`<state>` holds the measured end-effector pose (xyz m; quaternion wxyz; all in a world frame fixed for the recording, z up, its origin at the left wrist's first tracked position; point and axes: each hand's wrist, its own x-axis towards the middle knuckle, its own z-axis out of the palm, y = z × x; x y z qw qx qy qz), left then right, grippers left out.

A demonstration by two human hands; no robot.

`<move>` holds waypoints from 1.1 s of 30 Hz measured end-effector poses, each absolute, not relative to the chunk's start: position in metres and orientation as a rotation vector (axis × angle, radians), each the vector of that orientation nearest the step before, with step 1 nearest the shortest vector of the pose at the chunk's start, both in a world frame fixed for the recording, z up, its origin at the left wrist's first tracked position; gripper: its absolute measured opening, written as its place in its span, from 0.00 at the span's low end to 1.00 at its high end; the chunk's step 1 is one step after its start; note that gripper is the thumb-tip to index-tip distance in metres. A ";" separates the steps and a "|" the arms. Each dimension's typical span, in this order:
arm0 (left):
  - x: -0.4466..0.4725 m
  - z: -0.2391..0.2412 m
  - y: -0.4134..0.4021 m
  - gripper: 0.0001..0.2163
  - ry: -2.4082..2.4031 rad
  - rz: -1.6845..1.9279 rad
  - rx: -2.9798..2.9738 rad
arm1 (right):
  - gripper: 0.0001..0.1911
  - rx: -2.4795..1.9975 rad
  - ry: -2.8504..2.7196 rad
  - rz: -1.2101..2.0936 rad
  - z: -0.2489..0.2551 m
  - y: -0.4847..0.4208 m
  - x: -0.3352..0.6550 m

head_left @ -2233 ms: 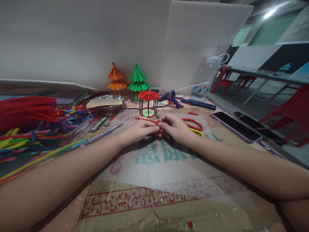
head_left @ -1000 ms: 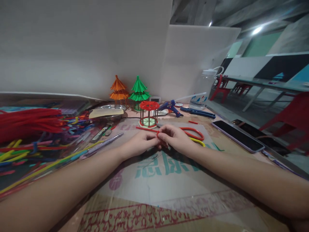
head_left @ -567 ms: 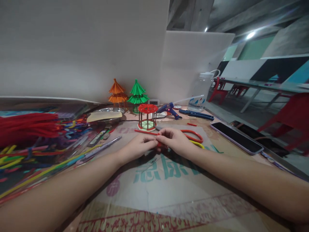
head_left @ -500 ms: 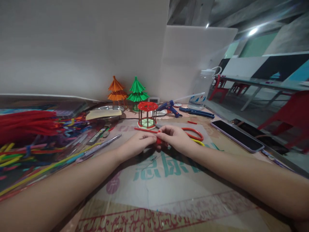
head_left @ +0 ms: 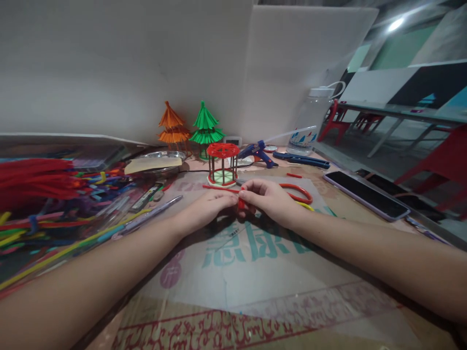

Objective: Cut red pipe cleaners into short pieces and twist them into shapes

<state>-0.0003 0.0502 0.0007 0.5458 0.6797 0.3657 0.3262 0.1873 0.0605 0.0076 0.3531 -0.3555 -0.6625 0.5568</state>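
My left hand (head_left: 206,208) and my right hand (head_left: 268,197) meet fingertip to fingertip over the cardboard-covered table (head_left: 255,287). Both pinch a thin red stick (head_left: 219,188) whose free end runs out to the left past my left fingers. A small red piece shows between the two thumbs. Just behind the hands stands a small red pavilion model (head_left: 222,165) with dark posts and a pale green floor. A red curved strip (head_left: 301,193) and a yellow one lie right behind my right hand.
An orange paper pagoda (head_left: 171,124) and a green one (head_left: 206,125) stand at the white wall. A blue glue gun (head_left: 257,151), clear bottle (head_left: 312,121), phone (head_left: 367,194), metal dish (head_left: 160,158), pen (head_left: 149,218) and a heap of coloured sticks (head_left: 44,194) surround the work spot.
Both hands stay pinched together on the red stick with only small finger shifts. The view has tipped up and then back down a little.
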 end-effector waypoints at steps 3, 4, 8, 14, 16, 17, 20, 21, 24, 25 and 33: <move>-0.002 0.002 0.051 0.11 0.856 0.755 1.659 | 0.13 -0.931 -1.731 1.414 0.006 0.061 0.188; -0.003 0.002 0.051 0.11 0.856 0.750 1.690 | 0.13 -0.937 -1.736 1.406 0.006 0.061 0.188; -0.004 0.001 0.052 0.14 0.889 0.711 1.832 | 0.14 -0.908 -1.734 1.407 0.003 0.061 0.188; -0.002 0.001 0.050 0.13 0.922 0.722 1.821 | 0.16 -0.886 -1.756 1.390 0.004 0.062 0.189; -0.002 0.002 0.049 0.14 0.911 0.732 1.796 | 0.17 -0.881 -1.745 1.394 0.004 0.062 0.189; -0.002 0.002 0.049 0.14 0.907 0.736 1.782 | 0.17 -0.873 -1.736 1.406 0.004 0.063 0.189; -0.003 0.002 0.050 0.14 0.891 0.740 1.730 | 0.17 -0.834 -1.696 1.465 0.001 0.064 0.188; -0.003 0.002 0.051 0.14 0.882 0.736 1.714 | 0.17 -0.823 -1.686 1.472 0.000 0.064 0.188; -0.004 0.001 0.052 0.16 0.829 0.737 1.666 | 0.15 -0.811 -1.689 1.459 -0.001 0.065 0.187; -0.004 0.001 0.053 0.16 0.813 0.743 1.647 | 0.14 -0.813 -1.693 1.452 -0.002 0.066 0.187; -0.004 -0.001 0.053 0.16 0.810 0.753 1.613 | 0.11 -0.840 -1.733 1.372 -0.002 0.066 0.187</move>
